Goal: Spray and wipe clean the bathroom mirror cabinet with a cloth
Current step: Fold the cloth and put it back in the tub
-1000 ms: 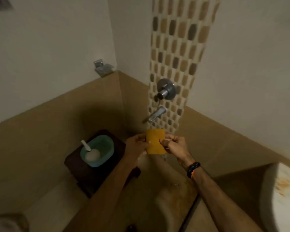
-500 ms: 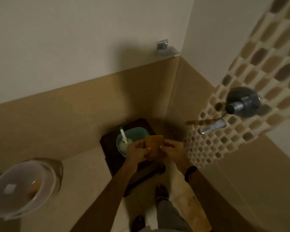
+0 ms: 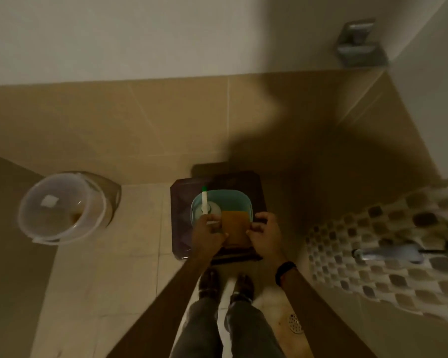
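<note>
The left hand (image 3: 209,235) pinches the left edge of a folded orange cloth (image 3: 235,227), fingers curled round it, and the right hand (image 3: 265,235) grips the right edge the same way; the cloth is stretched flat between them, its lower edge hidden behind the thumbs. A small pale streak lies across the left hand's knuckles, too blurred to identify. A dark band (image 3: 285,272) circles the right wrist. The cloth is held over the near rim of one teal basin (image 3: 239,200), covering part of it. In the basin's left half stands one white spray bottle (image 3: 208,206) with a green-tipped nozzle pointing away; its body is partly masked by the left hand. The basin sits on one dark brown stool (image 3: 177,218), whose front edge is covered by both hands and whose far side lies in heavy shadow. Two shoes (image 3: 209,281) and two trouser legs show below, cut by the bottom edge. To the left, one translucent bucket (image 3: 60,208) rests against the wall; something brownish inside is unclear. One round floor drain (image 3: 294,322) sits at lower right. At the right edge a metal tap (image 3: 388,254) projects from a mosaic strip, blurred and cut off. One metal wall fitting (image 3: 358,42) hangs in the upper right corner. The mirror cabinet lies out of view.
</note>
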A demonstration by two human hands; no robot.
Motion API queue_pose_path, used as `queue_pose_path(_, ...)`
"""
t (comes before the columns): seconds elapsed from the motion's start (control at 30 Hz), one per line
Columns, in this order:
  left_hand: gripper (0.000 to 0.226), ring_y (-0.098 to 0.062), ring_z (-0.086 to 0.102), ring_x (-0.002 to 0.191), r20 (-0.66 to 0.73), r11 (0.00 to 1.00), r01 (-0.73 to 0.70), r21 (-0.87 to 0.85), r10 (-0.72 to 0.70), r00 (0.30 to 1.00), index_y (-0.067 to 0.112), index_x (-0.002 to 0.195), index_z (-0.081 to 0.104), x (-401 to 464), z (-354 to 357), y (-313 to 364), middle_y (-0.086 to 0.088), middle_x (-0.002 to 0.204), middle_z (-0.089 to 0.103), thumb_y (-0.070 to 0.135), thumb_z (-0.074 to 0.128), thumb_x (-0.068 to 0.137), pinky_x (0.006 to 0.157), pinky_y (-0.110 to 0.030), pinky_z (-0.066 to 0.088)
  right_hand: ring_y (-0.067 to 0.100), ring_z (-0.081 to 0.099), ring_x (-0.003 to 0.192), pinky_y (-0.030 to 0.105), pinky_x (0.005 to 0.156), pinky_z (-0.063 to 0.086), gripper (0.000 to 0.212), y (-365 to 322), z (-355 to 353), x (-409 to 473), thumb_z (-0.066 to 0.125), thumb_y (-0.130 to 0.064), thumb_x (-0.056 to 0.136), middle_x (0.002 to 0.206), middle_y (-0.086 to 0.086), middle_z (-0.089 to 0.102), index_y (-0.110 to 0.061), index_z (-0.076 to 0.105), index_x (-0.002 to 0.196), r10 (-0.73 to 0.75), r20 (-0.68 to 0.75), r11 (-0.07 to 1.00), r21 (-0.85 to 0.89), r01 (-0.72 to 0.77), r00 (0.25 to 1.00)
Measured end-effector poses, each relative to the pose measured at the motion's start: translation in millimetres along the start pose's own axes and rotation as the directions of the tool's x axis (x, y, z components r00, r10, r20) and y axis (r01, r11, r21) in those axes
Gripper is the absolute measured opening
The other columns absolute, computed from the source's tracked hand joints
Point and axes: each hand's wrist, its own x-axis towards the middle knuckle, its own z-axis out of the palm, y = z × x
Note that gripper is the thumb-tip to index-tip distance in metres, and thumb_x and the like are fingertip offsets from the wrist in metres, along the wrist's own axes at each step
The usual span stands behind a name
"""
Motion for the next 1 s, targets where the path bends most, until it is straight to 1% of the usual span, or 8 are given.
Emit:
queue_pose_path(0.13, 0.031, -0.023, 0.059, 0.112, 0.014, 0.992, 0.025, 0.127, -0.027, 1.0, 0.022, 0.103, 0.065, 37.0, 14.1, -19.5, -0.003, 0.117, 0.064, -0.002, 0.066, 0.084, 0.097, -0.044, 0.051, 0.024, 0.062, 0.102, 0.047, 0.087, 0.055, 0.031, 15.7, 14.3, 36.6, 0.06, 0.005, 0.086, 0.108, 0.003, 0.065, -0.022, 0.061, 0.101, -0.044, 0.028, 0.994, -0.101, 0.047, 0.999)
queue_pose_path(0.23, 0.028, -0.023, 0.058, 0.111, 0.044, 0.99, 0.09, 0.113, -0.095, 0.994, 0.016, 0.117, 0.067, 61.3, 24.9, -26.7, -0.003, 0.12, 0.063, 0.008, 0.058, 0.092, 0.098, -0.043, 0.051, 0.023, 0.06, 0.114, 0.039, 0.098, 0.052, 0.034, 23.4, 23.8, 63.4, 0.054, 0.005, 0.09, 0.121, 0.006, 0.066, -0.015, 0.069, 0.113, -0.004, 0.071, 0.995, -0.1, 0.011, 0.997)
queue_pose_path(0.33, 0.031, -0.024, 0.058, 0.112, 0.081, 0.99, 0.134, 0.044, -0.137, 0.987, 0.012, 0.127, 0.062, 80.6, 37.0, -29.1, -0.005, 0.12, 0.063, 0.017, 0.052, 0.097, 0.1, -0.044, 0.049, 0.027, 0.054, 0.124, 0.037, 0.103, 0.047, 0.048, 26.1, 31.6, 88.0, 0.046, 0.005, 0.088, 0.136, 0.012, 0.058, -0.012, 0.061, 0.131, 0.067, 0.138, 0.988, -0.145, -0.047, 0.988)
queue_pose_path(0.43, 0.028, -0.021, 0.058, 0.107, 0.065, 0.975, 0.21, -0.066, -0.206, 0.976, 0.013, 0.115, 0.062, 100.7, 48.2, -30.5, -0.005, 0.115, 0.064, 0.031, 0.047, 0.101, 0.094, -0.037, 0.047, 0.027, 0.054, 0.117, 0.033, 0.092, 0.05, 0.057, 22.6, 40.6, 106.7, 0.044, -0.001, 0.089, 0.143, 0.012, 0.05, -0.014, 0.046, 0.145, 0.103, 0.242, 0.971, -0.233, -0.045, 0.965)
queue_pose_path(0.5, 0.035, -0.018, 0.055, 0.103, 0.041, 0.957, 0.26, -0.13, -0.257, 0.966, 0.014, 0.115, 0.058, 112.4, 53.6, -29.0, -0.003, 0.113, 0.06, 0.041, 0.042, 0.101, 0.089, -0.032, 0.043, 0.028, 0.051, 0.124, 0.039, 0.102, 0.046, 0.057, 18.0, 47.6, 115.0, 0.043, -0.004, 0.091, 0.145, 0.011, 0.048, -0.013, 0.042, 0.147, 0.119, 0.275, 0.967, -0.252, -0.048, 0.954)
queue_pose_path(0.67, 0.066, -0.027, 0.052, 0.124, 0.07, 0.916, 0.338, -0.215, -0.331, 0.941, 0.008, 0.137, 0.049, 140.3, 65.4, -35.8, -0.012, 0.134, 0.055, 0.057, 0.025, 0.1, 0.11, -0.045, 0.038, 0.03, 0.062, 0.097, 0.042, 0.083, 0.052, 0.029, 16.9, 62.2, 134.1, 0.047, -0.006, 0.09, 0.108, 0.014, 0.066, -0.001, 0.063, 0.114, 0.154, 0.256, 0.959, -0.272, -0.082, 0.954)
queue_pose_path(0.8, 0.051, -0.023, 0.057, 0.113, 0.126, 0.911, 0.331, -0.246, -0.309, 0.943, 0.029, 0.094, 0.059, 147.4, 72.6, -43.3, -0.007, 0.116, 0.062, 0.061, 0.02, 0.098, 0.107, -0.046, 0.042, 0.025, 0.056, 0.08, 0.031, 0.066, 0.042, 0.012, 24.6, 66.1, 145.0, 0.049, -0.012, 0.092, 0.084, 0.009, 0.059, -0.007, 0.058, 0.084, 0.181, 0.243, 0.953, -0.284, -0.109, 0.953)
queue_pose_path(1.0, 0.05, -0.022, 0.055, 0.112, 0.133, 0.905, 0.338, -0.259, -0.314, 0.94, 0.031, 0.084, 0.056, 154.2, 76.4, -45.7, -0.01, 0.125, 0.06, 0.064, 0.02, 0.097, 0.109, -0.046, 0.039, 0.029, 0.061, 0.098, 0.04, 0.088, 0.05, 0.022, 31.9, 69.0, 155.1, 0.046, -0.017, 0.096, 0.103, 0.011, 0.066, -0.007, 0.065, 0.094, 0.233, 0.293, 0.946, -0.288, -0.147, 0.927)
